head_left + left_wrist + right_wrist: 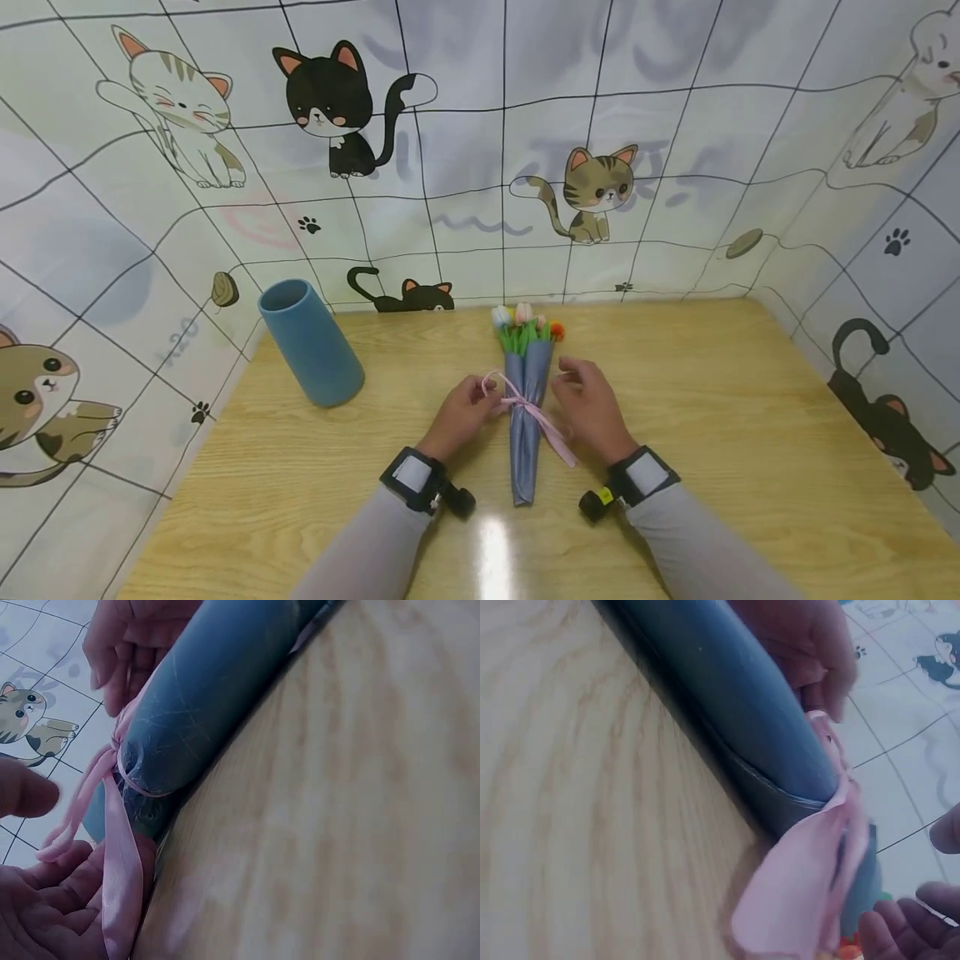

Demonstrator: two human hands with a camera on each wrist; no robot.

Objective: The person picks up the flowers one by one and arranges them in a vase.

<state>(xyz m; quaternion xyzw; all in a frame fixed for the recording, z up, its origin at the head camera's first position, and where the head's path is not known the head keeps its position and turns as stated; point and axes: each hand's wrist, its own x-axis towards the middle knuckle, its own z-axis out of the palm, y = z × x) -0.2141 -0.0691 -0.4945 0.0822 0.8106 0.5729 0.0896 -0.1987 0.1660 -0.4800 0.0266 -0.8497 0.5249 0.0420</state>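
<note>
A bouquet of tulips (522, 314) wrapped in grey-blue paper (525, 450) lies on the wooden table, blossoms toward the wall. Round its middle runs a pink ribbon (534, 408), tied in front with a loop and hanging tails. My left hand (461, 417) is at the bouquet's left side, by the loop; in the left wrist view its thumb (28, 789) is apart from the fingers, which lie behind a ribbon tail. On the right side, my right hand (592, 408) has its fingers loosely bent beside the wrap, thumb and fingers apart in the right wrist view.
A blue vase (318, 354) stands upright on the table (712, 433) at the left, near the wall. A cloth backdrop (472, 167) printed with cats and grid lines rises behind the table and along both sides.
</note>
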